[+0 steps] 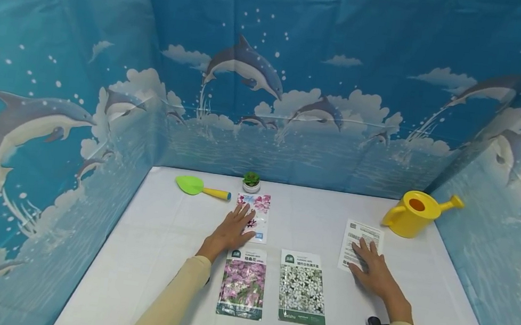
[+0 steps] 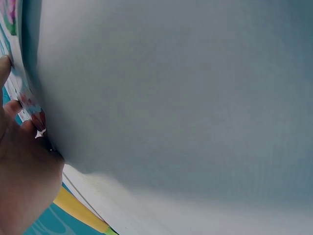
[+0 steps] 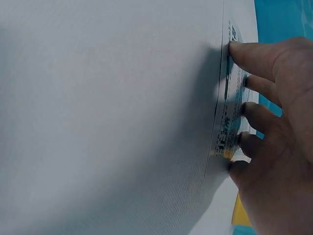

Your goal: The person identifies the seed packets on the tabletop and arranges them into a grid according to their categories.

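My left hand lies with spread fingers on a white packet printed with pink blossoms, covering its left part. In the left wrist view, fingertips touch that packet's edge. Over to the right, my right hand touches a white packet with printed text and a code. Its fingers and thumb rest on the print, as the right wrist view also shows. Between my forearms lie a flower seed packet with purple-pink flowers and another with small white flowers.
A toy trowel with a green leaf-shaped blade lies at the back left. Near it stands a small potted succulent. A yellow watering can stands at the back right. Dolphin-printed sheeting borders the white table.
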`<action>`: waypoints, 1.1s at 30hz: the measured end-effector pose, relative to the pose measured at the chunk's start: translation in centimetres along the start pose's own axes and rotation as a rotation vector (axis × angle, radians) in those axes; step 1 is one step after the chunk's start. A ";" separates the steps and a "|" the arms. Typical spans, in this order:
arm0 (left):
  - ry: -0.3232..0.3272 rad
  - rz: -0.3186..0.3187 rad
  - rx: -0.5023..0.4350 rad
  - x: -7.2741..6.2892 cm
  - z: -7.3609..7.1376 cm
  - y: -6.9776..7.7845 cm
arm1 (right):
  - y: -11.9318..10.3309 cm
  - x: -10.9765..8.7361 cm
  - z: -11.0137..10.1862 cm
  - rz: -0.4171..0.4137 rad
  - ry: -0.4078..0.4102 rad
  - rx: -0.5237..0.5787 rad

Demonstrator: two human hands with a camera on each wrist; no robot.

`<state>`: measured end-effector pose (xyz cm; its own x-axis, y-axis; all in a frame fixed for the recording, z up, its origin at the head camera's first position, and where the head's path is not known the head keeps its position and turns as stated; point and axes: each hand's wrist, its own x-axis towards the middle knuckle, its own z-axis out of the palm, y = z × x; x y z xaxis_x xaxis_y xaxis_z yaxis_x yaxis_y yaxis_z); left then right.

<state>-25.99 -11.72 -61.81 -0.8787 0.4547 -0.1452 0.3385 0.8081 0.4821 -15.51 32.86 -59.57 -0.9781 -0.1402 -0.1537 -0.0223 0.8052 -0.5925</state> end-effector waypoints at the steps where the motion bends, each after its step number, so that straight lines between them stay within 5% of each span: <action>1: 0.000 0.000 0.004 0.1 0.1 -0.1 | 0.0 0.1 0.0 -0.006 0.000 -0.001; 33: -0.002 -0.007 0.005 -0.1 -0.1 0.3 | -1.3 3.3 0.4 -0.047 -0.017 0.030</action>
<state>-25.82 -11.54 -61.58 -0.8803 0.4499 -0.1503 0.3341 0.8131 0.4768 -18.64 31.07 -59.66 -0.9725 -0.1875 -0.1378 -0.0621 0.7796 -0.6231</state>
